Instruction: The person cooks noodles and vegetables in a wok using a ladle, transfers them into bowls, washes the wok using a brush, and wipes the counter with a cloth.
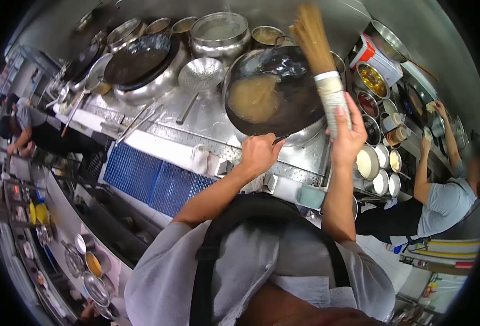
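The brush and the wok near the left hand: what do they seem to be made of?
The brush is probably bamboo or other plant fibre, matt, with thin tan strands; its grip looks wrapped in cord or tape. The wok: likely iron or steel, dark with glossy highlights, perhaps wet.

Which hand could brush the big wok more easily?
Probably the right hand: it holds the brush by its wrapped handle, bristles up. The left hand seems to grip the near edge of the wok, so could steady it.
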Motion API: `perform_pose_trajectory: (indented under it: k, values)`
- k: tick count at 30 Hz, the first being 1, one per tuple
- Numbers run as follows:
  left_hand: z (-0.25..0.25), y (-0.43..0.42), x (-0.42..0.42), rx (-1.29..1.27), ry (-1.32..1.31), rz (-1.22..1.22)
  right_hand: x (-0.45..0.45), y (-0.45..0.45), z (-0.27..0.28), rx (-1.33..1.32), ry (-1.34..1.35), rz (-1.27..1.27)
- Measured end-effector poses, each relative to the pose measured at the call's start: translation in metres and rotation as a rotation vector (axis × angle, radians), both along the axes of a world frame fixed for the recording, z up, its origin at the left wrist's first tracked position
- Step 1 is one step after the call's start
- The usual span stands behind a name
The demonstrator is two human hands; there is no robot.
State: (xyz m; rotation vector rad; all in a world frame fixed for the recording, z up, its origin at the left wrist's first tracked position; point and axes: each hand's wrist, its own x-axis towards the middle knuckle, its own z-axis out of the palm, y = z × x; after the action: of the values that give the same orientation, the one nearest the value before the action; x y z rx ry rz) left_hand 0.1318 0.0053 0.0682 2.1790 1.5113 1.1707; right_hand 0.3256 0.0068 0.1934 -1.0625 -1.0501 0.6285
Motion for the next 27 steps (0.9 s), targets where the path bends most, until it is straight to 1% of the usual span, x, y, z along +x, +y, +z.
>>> perform_pose_trajectory:
  k: [2,7,9,13,18,19,20,23,24,27]
  values:
    - [0.004,-0.009,-0.004,0.010,-0.053,0.010,0.006,-0.007,0.000,0.053,-0.014,-0.029]
    - [0.012,-0.023,-0.019,-0.014,-0.141,0.037,0.012,-0.028,0.003,0.076,0.027,-0.102]
    - [0.012,-0.027,-0.023,-0.012,-0.218,0.040,0.016,-0.033,0.001,0.093,0.029,-0.147]
    - [0.014,-0.032,-0.028,-0.042,-0.341,0.073,0.031,-0.038,-0.019,0.087,-0.024,-0.235]
    - [0.032,-0.031,-0.040,-0.166,-0.508,0.115,0.040,-0.045,-0.053,-0.132,0.018,-0.269]
    - [0.030,-0.027,-0.040,-0.192,-0.548,0.132,0.039,-0.047,-0.063,-0.184,0.044,-0.285]
    - [0.030,-0.022,-0.040,-0.218,-0.587,0.148,0.051,-0.044,-0.086,-0.204,0.118,-0.286]
    - [0.060,-0.008,-0.042,-0.168,-0.705,0.175,0.059,-0.056,-0.104,-0.388,0.230,-0.193]
    - [0.063,0.002,-0.043,-0.086,-0.694,0.173,0.056,-0.061,-0.100,-0.454,0.242,-0.175]
    - [0.083,0.028,-0.035,-0.063,-0.881,0.109,0.060,-0.065,-0.106,-0.499,0.268,-0.144]
